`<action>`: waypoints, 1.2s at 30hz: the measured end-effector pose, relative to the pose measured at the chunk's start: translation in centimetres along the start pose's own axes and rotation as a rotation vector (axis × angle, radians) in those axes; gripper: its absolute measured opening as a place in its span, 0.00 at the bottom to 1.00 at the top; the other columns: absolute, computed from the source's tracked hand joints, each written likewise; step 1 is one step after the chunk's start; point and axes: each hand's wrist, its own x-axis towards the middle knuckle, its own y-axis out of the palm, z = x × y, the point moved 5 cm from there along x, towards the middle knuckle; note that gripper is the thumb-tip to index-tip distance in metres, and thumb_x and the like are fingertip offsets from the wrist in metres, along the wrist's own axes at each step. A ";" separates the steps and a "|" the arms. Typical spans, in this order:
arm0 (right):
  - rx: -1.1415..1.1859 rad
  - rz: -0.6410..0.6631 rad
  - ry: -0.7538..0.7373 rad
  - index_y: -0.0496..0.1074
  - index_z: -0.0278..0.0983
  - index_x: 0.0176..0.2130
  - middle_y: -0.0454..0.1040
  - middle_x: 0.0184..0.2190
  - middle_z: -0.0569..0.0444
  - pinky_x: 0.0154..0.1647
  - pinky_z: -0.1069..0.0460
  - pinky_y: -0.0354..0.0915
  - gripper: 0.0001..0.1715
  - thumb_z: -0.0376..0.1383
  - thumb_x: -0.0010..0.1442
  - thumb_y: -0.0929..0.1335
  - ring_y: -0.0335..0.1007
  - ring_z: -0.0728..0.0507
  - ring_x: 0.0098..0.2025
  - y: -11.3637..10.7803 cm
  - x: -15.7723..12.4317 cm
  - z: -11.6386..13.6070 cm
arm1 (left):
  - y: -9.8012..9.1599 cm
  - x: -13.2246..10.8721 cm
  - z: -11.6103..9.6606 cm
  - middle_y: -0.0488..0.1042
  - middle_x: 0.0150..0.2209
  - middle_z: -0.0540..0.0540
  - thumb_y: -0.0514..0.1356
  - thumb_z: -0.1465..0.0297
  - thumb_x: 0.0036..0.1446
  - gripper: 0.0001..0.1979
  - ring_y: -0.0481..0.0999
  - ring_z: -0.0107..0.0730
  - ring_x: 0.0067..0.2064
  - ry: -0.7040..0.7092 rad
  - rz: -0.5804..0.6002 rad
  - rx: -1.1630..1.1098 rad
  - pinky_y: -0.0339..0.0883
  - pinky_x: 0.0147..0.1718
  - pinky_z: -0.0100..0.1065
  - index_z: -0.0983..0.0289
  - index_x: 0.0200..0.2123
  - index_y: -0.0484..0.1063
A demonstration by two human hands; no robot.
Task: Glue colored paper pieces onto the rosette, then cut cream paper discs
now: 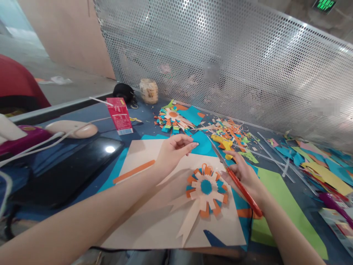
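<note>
Between the thumb and fingers of my left hand (pixel 178 149) is a rounded piece of blue paper (pixel 202 142). My right hand (pixel 242 175) grips a pair of scissors (pixel 241 188) with red handles, its blades pointing up and left to the right edge of the blue piece. Whether the blades touch the paper I cannot tell. Below both hands, a paper rosette (pixel 206 187) in cream, orange and blue with two cream tails lies on a large cream sheet (pixel 154 224). An orange paper strip (pixel 134 172) rests on that sheet, left of my left forearm.
A yellow glue gun (pixel 223 141) lies beyond the scissors, near many paper scraps (pixel 230 129). Another rosette (pixel 173 117) is at the back. To the left are a pink drink carton (pixel 120 116), a black tablet-like slab (pixel 68 173) and white cables. A perforated metal screen (pixel 220 48) borders the far side.
</note>
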 end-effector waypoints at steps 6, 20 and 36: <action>0.006 0.002 0.007 0.55 0.38 0.53 0.53 0.15 0.67 0.19 0.55 0.44 0.32 0.43 0.53 0.68 0.47 0.51 0.18 -0.1 0.0 -0.1 | 0.0 0.2 0.3 0.69 0.17 0.46 0.70 0.66 0.36 0.13 0.65 0.22 0.20 -0.021 -0.004 -0.035 0.61 0.20 0.26 0.65 0.24 0.71; -0.031 0.008 -0.026 0.55 0.37 0.54 0.53 0.15 0.67 0.18 0.55 0.43 0.32 0.43 0.54 0.67 0.45 0.51 0.18 0.0 0.1 -0.3 | -0.2 0.5 0.5 0.67 0.14 0.46 0.69 0.66 0.38 0.11 0.64 0.21 0.18 -0.005 -0.024 -0.046 0.60 0.19 0.26 0.64 0.24 0.73; -0.042 0.013 -0.012 0.58 0.38 0.53 0.55 0.14 0.66 0.18 0.56 0.44 0.32 0.45 0.52 0.68 0.45 0.51 0.18 -0.4 -0.1 -0.2 | -0.6 0.9 1.1 0.68 0.16 0.47 0.69 0.64 0.39 0.12 0.64 0.22 0.19 -0.049 0.014 -0.033 0.59 0.20 0.27 0.65 0.26 0.75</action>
